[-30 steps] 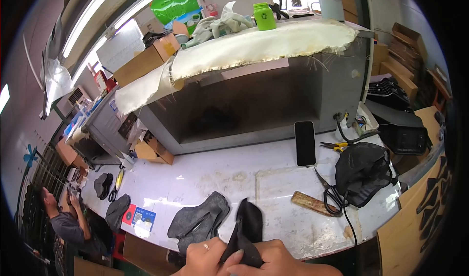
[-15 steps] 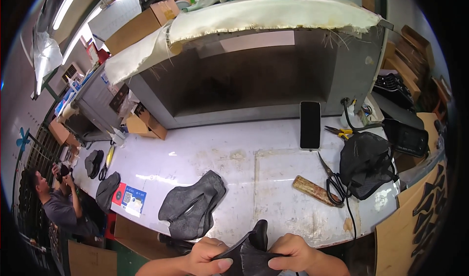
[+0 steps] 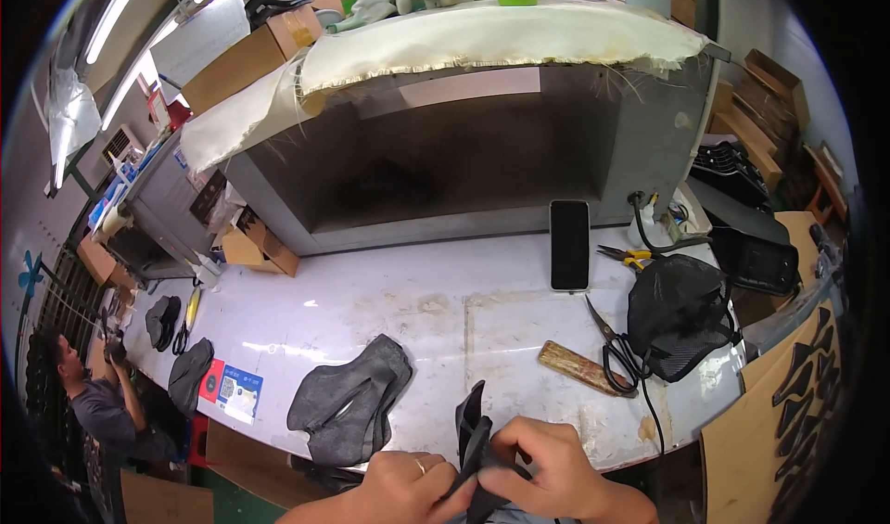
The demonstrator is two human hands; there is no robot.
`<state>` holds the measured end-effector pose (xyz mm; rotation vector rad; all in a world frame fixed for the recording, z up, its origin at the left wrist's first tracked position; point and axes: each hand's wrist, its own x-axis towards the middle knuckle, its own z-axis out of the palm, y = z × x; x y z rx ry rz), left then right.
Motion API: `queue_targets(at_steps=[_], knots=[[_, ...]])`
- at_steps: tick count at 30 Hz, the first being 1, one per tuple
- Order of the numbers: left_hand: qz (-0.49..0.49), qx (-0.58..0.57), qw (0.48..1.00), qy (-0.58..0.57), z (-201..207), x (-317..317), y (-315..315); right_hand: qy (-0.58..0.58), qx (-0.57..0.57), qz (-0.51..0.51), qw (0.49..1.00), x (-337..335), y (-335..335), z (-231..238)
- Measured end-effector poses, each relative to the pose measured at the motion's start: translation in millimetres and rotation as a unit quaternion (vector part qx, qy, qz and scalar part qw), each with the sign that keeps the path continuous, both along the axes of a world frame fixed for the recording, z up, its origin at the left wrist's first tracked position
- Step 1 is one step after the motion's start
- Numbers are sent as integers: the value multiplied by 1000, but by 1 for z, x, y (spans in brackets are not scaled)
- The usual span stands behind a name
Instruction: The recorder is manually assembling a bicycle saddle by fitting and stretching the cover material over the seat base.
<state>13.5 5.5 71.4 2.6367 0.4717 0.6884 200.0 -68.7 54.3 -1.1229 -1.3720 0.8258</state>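
Note:
Over the near table edge I hold a folded piece of black leather-like material [image 3: 473,431], shaped like part of a shoe upper. My left hand [image 3: 408,489] is closed on its left side, thumb and fingers pinching it; a ring shows on one finger. Curled fingers of my right hand [image 3: 547,468] grip the right side, close to the left hand. One narrow flap of the piece sticks up between the hands, and its lower part is partly hidden. Beyond my left hand lies a dark grey leather-like piece [image 3: 357,399] with a slit.
Scissors [image 3: 616,352], a worn wooden strip [image 3: 584,368], yellow-handled pliers [image 3: 635,260], a phone [image 3: 569,246] and a black mesh bag [image 3: 681,315] lie at right. A grey metal hood [image 3: 640,144] stands behind. Another person [image 3: 120,403] works at far left, near more dark pieces [image 3: 190,376].
The black piece has been folded and turned narrower between my hands, which have come closer together. My right hand has moved left and up. The whole view has shifted slightly.

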Motion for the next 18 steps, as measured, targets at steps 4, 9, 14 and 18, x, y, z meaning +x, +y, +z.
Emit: queue_targets(at_steps=[4,9,14,18], knots=[[82,33,996,-13,10,7,-8,-135,106,-123,978,-9,-2,1],[145,85,986,-16,13,13,-12,-150,116,-103,976,-7,-6,0],[90,127,988,-11,12,11,-14,-140,139,-84,977,-11,-10,2],[42,172,984,-5,18,10,-16,-126,120,-38,984,-5,-17,10]])
